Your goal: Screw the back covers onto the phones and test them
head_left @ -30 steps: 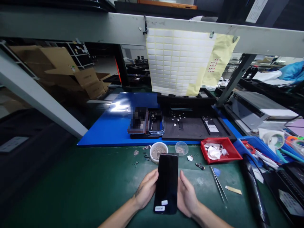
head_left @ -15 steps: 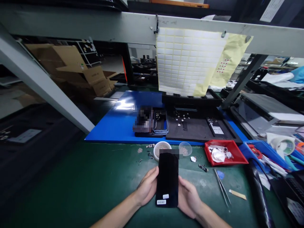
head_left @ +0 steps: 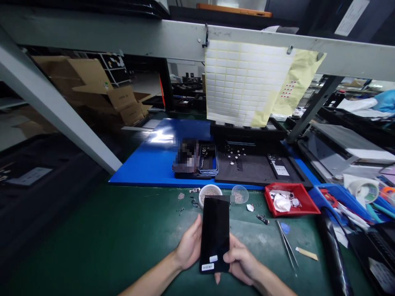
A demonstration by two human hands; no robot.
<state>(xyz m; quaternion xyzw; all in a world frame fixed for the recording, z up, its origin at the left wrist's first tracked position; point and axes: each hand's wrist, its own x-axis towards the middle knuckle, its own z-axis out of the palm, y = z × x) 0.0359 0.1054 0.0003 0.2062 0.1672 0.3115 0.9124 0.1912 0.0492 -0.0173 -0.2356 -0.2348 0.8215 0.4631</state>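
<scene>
A black smartphone (head_left: pixel 215 230) is tilted up between my hands, its dark screen side facing me. Two small white labels stick near its lower end. My right hand (head_left: pixel 243 263) grips the lower right edge, with the thumb on the front and fingers behind. Along the left edge rests my left hand (head_left: pixel 189 244), thumb up, its other fingers partly hidden behind the phone. A fingertip shows below the bottom edge. Just beyond the phone stand a white cup (head_left: pixel 210 190) and a clear dish (head_left: pixel 240 195), both with tiny parts like screws.
To the right lie tweezers (head_left: pixel 287 246), a tan strip (head_left: pixel 307 253) and a red bin (head_left: pixel 291 199) of small parts. A blue bin (head_left: pixel 342 203) holds tools. Phone frames (head_left: pixel 208 160) and a black tray (head_left: pixel 256 170) sit behind. A label sheet (head_left: pixel 247 82) hangs from the shelf beam.
My right thumb has moved from the phone's side onto its front, near the labels. The phone has shifted slightly left and down, and my left thumb has eased off its edge.
</scene>
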